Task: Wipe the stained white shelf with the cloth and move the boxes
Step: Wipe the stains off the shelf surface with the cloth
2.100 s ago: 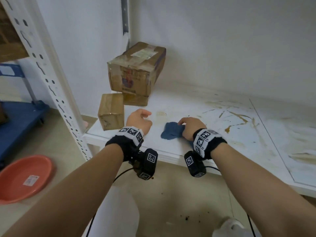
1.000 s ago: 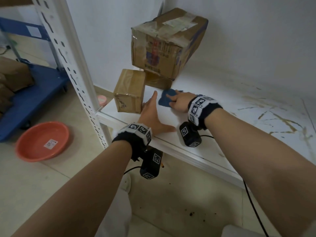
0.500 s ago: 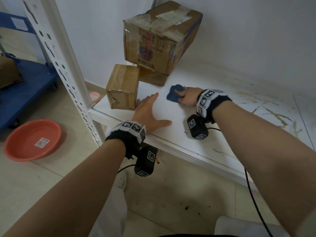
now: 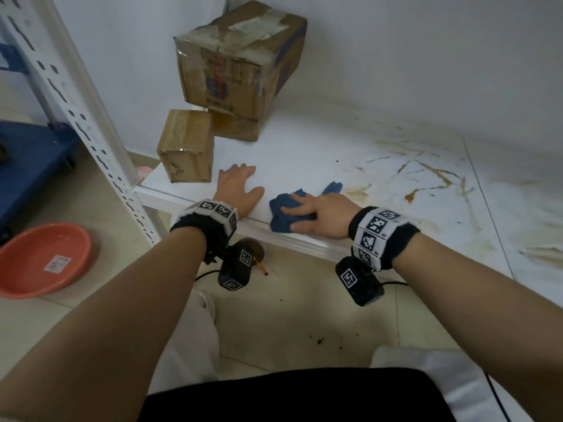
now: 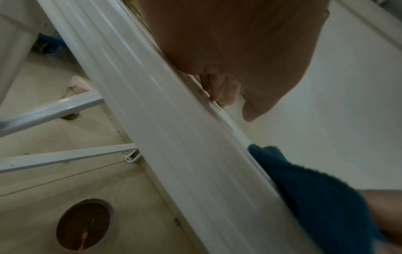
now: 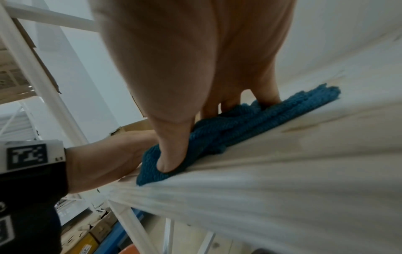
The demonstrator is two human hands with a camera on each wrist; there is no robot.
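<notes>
roughly midway: right hand (image 4: 316, 213) pressed the cloth (image 4: 285, 213) flat-fingered at the shelf (image 4: 304, 153) front edge, left hand (image 4: 240, 187) lay spread beside the small box (image 4: 185, 146); left part looked clean, brown stains (image 4: 426, 175) remained right, boxes (image 4: 240, 56) seemingly unmoved.
</notes>
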